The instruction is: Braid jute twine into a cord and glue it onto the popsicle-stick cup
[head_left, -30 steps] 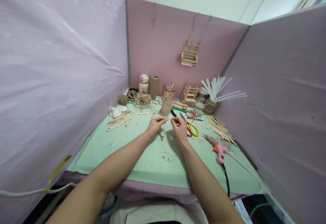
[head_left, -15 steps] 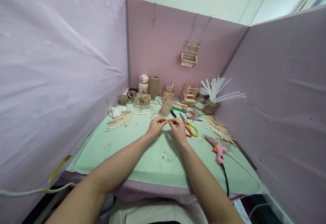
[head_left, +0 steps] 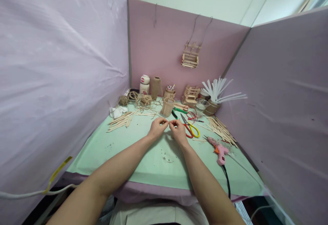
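My left hand (head_left: 158, 128) and my right hand (head_left: 178, 130) meet fingertip to fingertip over the middle of the table. Both are closed in a pinch. Whatever lies between the fingers is thin and too small to make out. Just beyond them stands a small cup made of wooden sticks (head_left: 167, 107). Scissors with one red and one yellow handle (head_left: 190, 128) lie right beside my right hand. Green-handled pliers (head_left: 180, 110) rest behind the scissors, partly hidden by the stick cup.
A pink glue gun (head_left: 219, 150) lies at the right, its black cord running off the front edge. Loose wooden sticks (head_left: 222, 129) are piled behind it, and more sticks (head_left: 121, 121) lie left. Tangled twine (head_left: 144, 100) sits at the back. White glue sticks (head_left: 216, 90) fan from a pot.
My right hand has shifted very slightly, its fingers still pinched against the left ones. The things on the table have stayed in place.
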`<state>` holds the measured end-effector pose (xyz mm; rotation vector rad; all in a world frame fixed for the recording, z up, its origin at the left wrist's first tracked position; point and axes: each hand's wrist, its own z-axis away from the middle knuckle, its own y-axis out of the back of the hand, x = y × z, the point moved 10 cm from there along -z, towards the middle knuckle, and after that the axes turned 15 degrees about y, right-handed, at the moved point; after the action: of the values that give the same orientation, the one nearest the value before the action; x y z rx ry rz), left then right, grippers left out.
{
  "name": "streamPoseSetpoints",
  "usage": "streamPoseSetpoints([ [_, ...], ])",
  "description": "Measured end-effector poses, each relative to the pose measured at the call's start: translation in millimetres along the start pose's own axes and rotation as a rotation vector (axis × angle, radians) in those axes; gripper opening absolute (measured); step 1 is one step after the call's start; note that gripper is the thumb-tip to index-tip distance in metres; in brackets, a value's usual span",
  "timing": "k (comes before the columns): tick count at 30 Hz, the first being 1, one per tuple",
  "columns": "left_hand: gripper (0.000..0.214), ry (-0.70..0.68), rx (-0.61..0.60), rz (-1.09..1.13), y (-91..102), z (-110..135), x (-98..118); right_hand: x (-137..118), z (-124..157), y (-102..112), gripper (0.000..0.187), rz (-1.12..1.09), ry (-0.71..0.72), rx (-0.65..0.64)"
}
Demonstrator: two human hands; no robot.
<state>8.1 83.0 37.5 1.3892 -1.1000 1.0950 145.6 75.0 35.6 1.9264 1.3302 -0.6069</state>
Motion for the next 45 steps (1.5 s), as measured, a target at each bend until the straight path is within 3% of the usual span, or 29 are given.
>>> streamPoseSetpoints([
  [5,0.014,0.424,-0.220,0.400,-21.7,-4,-40,-18,-1,-1,0.011,0.028,0.088,-0.021],
  [7,0.016,0.497,-0.301,0.486,-31.0,-2,-46,-21,-1,-1,0.011,0.034,0.101,-0.016],
  [16,0.023,0.192,-0.124,0.227,-12.0,-5,-23,-2,-2,-1,0.023,-0.078,-0.021,-0.015],
  [23,0.023,0.085,-0.177,-0.016,-22.8,-6,-19,15,-1,1,0.027,-0.139,-0.105,0.019],
  [31,0.020,0.008,-0.128,-0.200,-20.1,2,-10,31,4,-5,0.028,-0.203,-0.200,-0.007],
  [38,0.017,-0.103,-0.249,-0.255,-41.4,19,7,46,8,22,0.032,-0.077,-0.220,0.233],
  [41,0.018,-0.095,-0.265,-0.224,-41.5,22,10,48,9,21,0.032,-0.099,-0.243,0.258],
  [45,0.019,-0.042,-0.252,-0.132,-38.1,17,5,47,6,15,0.030,-0.291,-0.298,0.231],
])
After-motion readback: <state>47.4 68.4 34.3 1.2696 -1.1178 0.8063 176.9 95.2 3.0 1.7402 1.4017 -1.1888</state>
